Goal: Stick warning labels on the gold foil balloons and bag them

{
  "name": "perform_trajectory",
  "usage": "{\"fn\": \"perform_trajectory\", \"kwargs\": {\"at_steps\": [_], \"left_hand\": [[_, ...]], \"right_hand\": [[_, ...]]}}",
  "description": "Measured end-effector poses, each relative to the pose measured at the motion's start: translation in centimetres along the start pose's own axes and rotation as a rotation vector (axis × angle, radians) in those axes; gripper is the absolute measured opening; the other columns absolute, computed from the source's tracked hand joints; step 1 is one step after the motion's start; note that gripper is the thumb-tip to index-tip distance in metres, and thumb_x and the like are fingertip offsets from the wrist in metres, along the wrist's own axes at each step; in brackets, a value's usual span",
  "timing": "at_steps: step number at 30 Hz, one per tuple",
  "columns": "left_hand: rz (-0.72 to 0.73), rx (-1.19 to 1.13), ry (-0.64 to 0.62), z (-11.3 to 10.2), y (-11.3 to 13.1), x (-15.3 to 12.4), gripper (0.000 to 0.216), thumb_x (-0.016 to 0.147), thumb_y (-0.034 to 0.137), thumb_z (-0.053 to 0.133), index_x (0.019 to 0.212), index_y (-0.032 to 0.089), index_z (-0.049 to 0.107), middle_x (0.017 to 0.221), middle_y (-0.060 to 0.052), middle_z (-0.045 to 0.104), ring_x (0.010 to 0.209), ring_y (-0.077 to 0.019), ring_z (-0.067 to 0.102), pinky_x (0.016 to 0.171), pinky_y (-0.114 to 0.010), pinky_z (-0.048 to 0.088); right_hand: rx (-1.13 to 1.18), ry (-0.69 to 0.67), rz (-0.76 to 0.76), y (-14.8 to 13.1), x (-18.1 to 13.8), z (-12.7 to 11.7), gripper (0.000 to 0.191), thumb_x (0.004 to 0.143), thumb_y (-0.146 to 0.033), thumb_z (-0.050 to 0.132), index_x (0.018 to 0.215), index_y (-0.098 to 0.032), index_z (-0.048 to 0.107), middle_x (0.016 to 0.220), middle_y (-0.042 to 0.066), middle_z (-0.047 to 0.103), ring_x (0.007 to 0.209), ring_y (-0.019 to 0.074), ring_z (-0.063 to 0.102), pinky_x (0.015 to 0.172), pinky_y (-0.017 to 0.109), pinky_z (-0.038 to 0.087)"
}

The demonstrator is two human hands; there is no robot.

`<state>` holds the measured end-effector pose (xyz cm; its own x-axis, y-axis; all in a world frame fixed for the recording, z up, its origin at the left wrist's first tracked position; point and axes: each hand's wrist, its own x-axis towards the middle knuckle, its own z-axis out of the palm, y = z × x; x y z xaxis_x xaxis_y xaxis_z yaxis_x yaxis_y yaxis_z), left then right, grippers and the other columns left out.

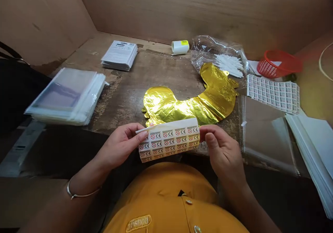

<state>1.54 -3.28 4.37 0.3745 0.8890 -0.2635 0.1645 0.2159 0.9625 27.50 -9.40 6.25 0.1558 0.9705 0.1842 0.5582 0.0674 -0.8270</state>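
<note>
- Left hand (pixel 118 146): thumb pressed on the left end of a sticker sheet (pixel 169 142), pinching it together with one thin white stick (pixel 141 130).
- Right hand (pixel 226 153): half-curled at the sheet's right end, fingers running behind the edge, thumb clear of it. Whether those fingers pinch, cannot tell.
- Sheet: bowed, held at the counter's (pixel 117 97) near edge, in front of the gold foil (pixel 179 109).
- Risk: sheet could curl or slip if the right fingers only rest there; the near side looks unsupported.
- Risk: a sticker could tear, crease or land crooked if peeled with the sheet bowed. Stick could drop if the left thumb lifts.
- Risk: foil is thin and smooth; a tug or stray sticker could crease or mark it.
- Count, held: one sheet, one stick.
- Count, middle: one foil shape showing, tabs at both ends; layers beneath, cannot tell.
- Count, far: one card stack (pixel 119 54), one roll (pixel 179 48), one clear bag (pixel 208 45) with many sticks, overlapped past counting.
- Count, left: one sleeve stack (pixel 63 90).
- Count, right: one red basket (pixel 269 69), one spare sheet (pixel 273 93), one clear sleeve (pixel 267 132) on top, one paper stack (pixel 312 149).
</note>
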Motion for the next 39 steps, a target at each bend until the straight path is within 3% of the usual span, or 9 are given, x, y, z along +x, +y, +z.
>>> {"fn": "perform_trajectory", "kwargs": {"at_steps": [11,18,20,23,26,30,34,37,39], "left_hand": [[0.020,-0.035,0.048,1.3,-1.1,-1.5,0.031,0.080,0.047,0.067,0.073,0.016,0.063,0.067,0.000,0.064,0.059,-0.0108,0.056,0.056,-0.021,0.049],[0.031,0.126,0.009,0.9,-1.1,-1.3,0.041,0.085,0.054,0.058,0.074,0.015,0.064,0.067,-0.002,0.065,0.060,-0.0140,0.059,0.056,-0.024,0.050],[0.144,0.299,0.194,0.9,-0.6,-1.6,0.038,0.088,0.053,0.054,0.087,0.017,0.067,0.079,-0.004,0.069,0.071,-0.0183,0.065,0.066,-0.029,0.053],[0.565,0.736,0.524,1.9,0.6,-2.3,0.044,0.080,0.049,0.068,0.114,0.022,0.062,0.108,-0.008,0.069,0.104,-0.0266,0.063,0.097,-0.043,0.045],[0.823,1.026,0.388,3.7,1.8,-2.6,0.048,0.078,0.039,0.074,0.121,0.021,0.059,0.115,-0.008,0.068,0.110,-0.0266,0.060,0.107,-0.046,0.032],[0.689,0.857,0.120,4.8,2.2,-1.7,0.011,0.089,0.028,0.063,0.098,0.022,0.065,0.086,0.002,0.072,0.079,-0.0142,0.063,0.085,-0.033,0.040],[0.580,0.734,-0.036,4.8,1.9,-0.6,0.010,0.091,0.025,0.057,0.087,0.023,0.067,0.084,0.002,0.068,0.080,-0.0140,0.060,0.077,-0.030,0.040],[0.583,0.730,-0.035,4.6,1.9,-0.5,0.014,0.091,0.029,0.057,0.098,0.024,0.067,0.090,-0.001,0.066,0.087,-0.0167,0.060,0.080,-0.031,0.043],[0.611,0.740,0.137,4.2,1.9,-1.0,0.033,0.085,0.036,0.065,0.114,0.023,0.062,0.106,-0.005,0.064,0.100,-0.0210,0.058,0.088,-0.035,0.044]], "right_hand": [[0.115,-0.048,0.149,0.9,0.5,0.3,0.031,0.082,-0.041,0.066,0.102,-0.017,0.064,0.095,0.009,0.069,0.082,0.0192,0.064,0.073,0.033,0.052],[0.595,-0.307,0.369,0.8,0.8,0.5,0.023,0.073,-0.038,0.075,0.083,-0.017,0.068,0.076,0.003,0.071,0.068,0.0150,0.064,0.066,0.029,0.055],[0.675,-0.310,0.387,0.5,0.7,0.5,0.023,0.073,-0.037,0.075,0.085,-0.018,0.069,0.076,0.002,0.071,0.068,0.0157,0.065,0.066,0.030,0.056],[0.698,-0.301,0.387,-0.1,0.2,0.8,0.020,0.075,-0.035,0.074,0.086,-0.019,0.070,0.078,0.002,0.071,0.071,0.0167,0.066,0.068,0.030,0.056],[0.639,-0.304,0.324,-0.7,-0.3,1.2,0.013,0.079,-0.030,0.070,0.087,-0.020,0.071,0.080,0.002,0.071,0.075,0.0157,0.065,0.071,0.028,0.054],[0.480,-0.289,0.219,-0.8,-0.8,1.4,0.007,0.081,-0.026,0.067,0.081,-0.019,0.071,0.074,0.000,0.067,0.068,0.0115,0.058,0.064,0.021,0.048],[0.367,-0.275,0.219,-0.5,-1.3,1.3,0.011,0.082,-0.028,0.066,0.078,-0.018,0.069,0.070,0.001,0.064,0.064,0.0115,0.055,0.060,0.022,0.047],[0.378,-0.225,0.213,-0.6,-1.7,1.2,0.009,0.082,-0.027,0.066,0.079,-0.019,0.069,0.073,0.001,0.066,0.068,0.0124,0.057,0.063,0.023,0.049],[0.432,-0.178,0.219,-0.8,-1.8,1.1,0.007,0.083,-0.026,0.066,0.081,-0.020,0.070,0.074,0.000,0.066,0.069,0.0121,0.059,0.064,0.022,0.050]]}}
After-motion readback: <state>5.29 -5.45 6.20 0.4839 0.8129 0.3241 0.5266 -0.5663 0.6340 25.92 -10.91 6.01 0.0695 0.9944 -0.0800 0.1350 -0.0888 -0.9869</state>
